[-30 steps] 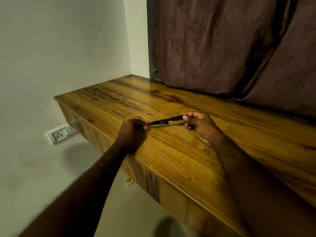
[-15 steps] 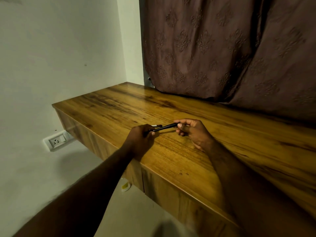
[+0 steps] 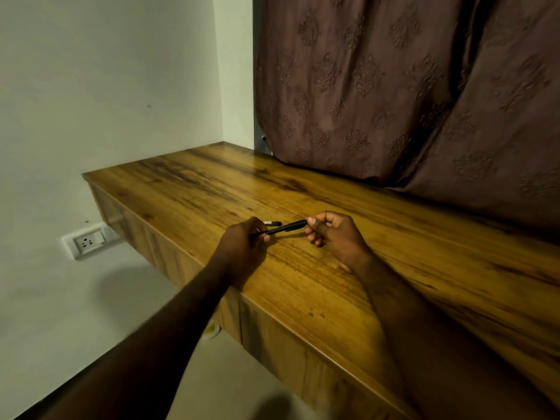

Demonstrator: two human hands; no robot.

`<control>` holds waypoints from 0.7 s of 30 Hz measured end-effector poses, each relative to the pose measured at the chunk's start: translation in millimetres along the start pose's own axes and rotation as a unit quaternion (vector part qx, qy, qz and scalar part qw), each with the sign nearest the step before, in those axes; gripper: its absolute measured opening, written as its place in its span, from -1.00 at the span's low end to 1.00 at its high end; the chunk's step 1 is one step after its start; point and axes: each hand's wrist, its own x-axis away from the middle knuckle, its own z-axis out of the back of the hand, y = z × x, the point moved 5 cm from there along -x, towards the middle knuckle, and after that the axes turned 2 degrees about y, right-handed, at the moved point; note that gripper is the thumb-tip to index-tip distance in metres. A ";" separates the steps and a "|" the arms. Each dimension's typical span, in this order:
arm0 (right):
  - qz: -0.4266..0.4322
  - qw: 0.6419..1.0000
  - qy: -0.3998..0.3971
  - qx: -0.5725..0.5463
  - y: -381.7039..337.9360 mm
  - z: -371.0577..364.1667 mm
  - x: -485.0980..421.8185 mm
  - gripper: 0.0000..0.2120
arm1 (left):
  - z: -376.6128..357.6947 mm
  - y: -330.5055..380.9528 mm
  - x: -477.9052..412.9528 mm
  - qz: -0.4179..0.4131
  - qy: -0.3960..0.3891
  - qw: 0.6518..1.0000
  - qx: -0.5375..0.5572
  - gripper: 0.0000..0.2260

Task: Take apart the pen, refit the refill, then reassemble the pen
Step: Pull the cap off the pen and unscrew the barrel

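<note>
Wooden desk (image 3: 303, 283) | white wall (image 3: 106, 86) | brown curtain (image 3: 409, 86) | wall socket (image 3: 87, 242)

pen (image 3: 283, 228) left end hidden in left hand (image 3: 242, 241) grip

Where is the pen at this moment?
Head view, centre: the pen is held at its ends by the left hand and right hand, over the wooden desk.

Both arms are bare for all that shows. The left forearm (image 3: 188, 301) is long and slim, its near end blurred; the right forearm (image 3: 403, 304) is uncovered too, in deeper shadow. The left hand (image 3: 241, 241) and right hand (image 3: 339, 241) are bare, with short trimmed nails (image 3: 311, 220) catching the light, one showing plainly on each hand.
</note>
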 end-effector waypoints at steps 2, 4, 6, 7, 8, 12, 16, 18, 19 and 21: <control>0.009 1.000 0.001 0.023 -0.9 -1.6 1.4 -0.88 | 0.6 2.2 0.7 0.001 -0.001 1.000 -0.006 -0.77; 0.014 0.999 0.005 0.040 -1.1 -2.2 2.1 -0.85 | 0.5 5.6 1.5 -0.010 -0.009 1.000 0.006 -0.78; 0.011 0.999 0.006 0.045 -0.7 -1.6 1.2 -0.86 | 1.2 10.6 2.4 -0.022 -0.016 0.999 0.029 -0.77; 0.008 0.999 0.004 0.043 -0.2 -1.3 0.9 -0.89 | 2.0 13.1 3.3 -0.027 -0.017 0.999 0.038 -0.78; 0.005 0.999 0.002 0.040 0.2 -1.0 0.7 -0.91 | 2.6 14.7 3.6 -0.030 -0.016 0.999 0.040 -0.79; -0.003 0.999 0.006 0.034 1.9 0.9 0.8 -0.88 | 2.9 16.2 2.1 -0.031 -0.017 0.999 0.018 -0.83; 0.000 1.000 0.012 0.022 0.4 0.8 0.7 -0.88 | 2.1 15.7 2.4 -0.014 -0.027 0.999 0.014 -0.88; 0.001 1.000 0.010 0.020 -0.6 0.3 1.7 -0.90 | 2.9 17.6 3.7 -0.013 -0.027 0.999 0.017 -0.89; 0.002 1.000 0.009 0.019 -1.1 0.1 2.5 -0.91 | 3.4 19.2 3.9 -0.017 -0.025 0.999 0.013 -0.90; 0.001 1.000 0.009 0.015 -1.8 0.0 3.7 -0.91 | 3.9 20.3 4.0 -0.020 -0.026 0.999 0.010 -0.90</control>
